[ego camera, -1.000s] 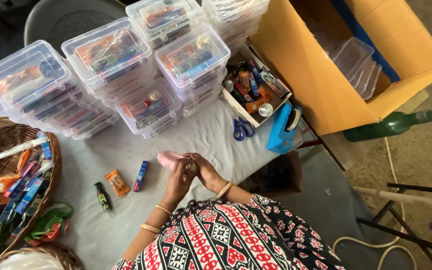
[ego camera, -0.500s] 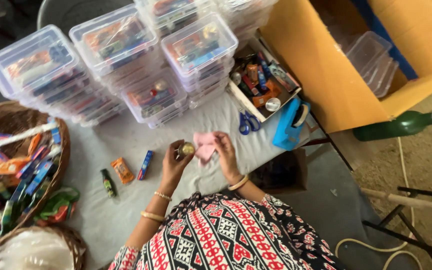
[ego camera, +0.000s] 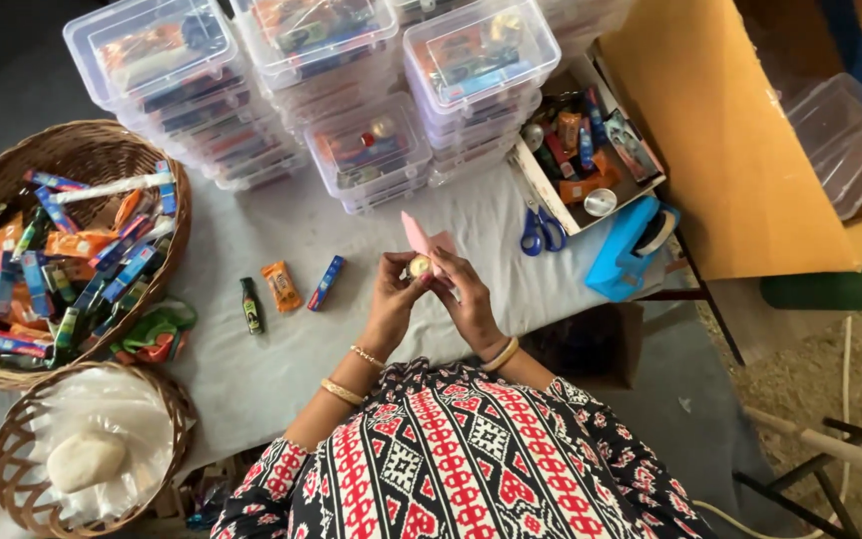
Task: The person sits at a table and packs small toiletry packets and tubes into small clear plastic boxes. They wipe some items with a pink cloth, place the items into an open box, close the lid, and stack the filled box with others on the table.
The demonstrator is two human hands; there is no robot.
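While raised together, hands (ego camera: pixel 431 294) around pink paper (ego camera: pixel 421 238).

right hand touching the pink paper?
Touching. The head view shows the right hand with its fingers closed over the lower edge of the pink paper, no gap between them, while the left hand pinches a small round yellowish piece.

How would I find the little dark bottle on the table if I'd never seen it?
Start at the big wicker basket full of colourful wrappers on the left. Just right of it, on the grey tablecloth, three small things lie in a row. The little dark bottle is the leftmost, beside the orange packet and blue packet, and the only dark one.
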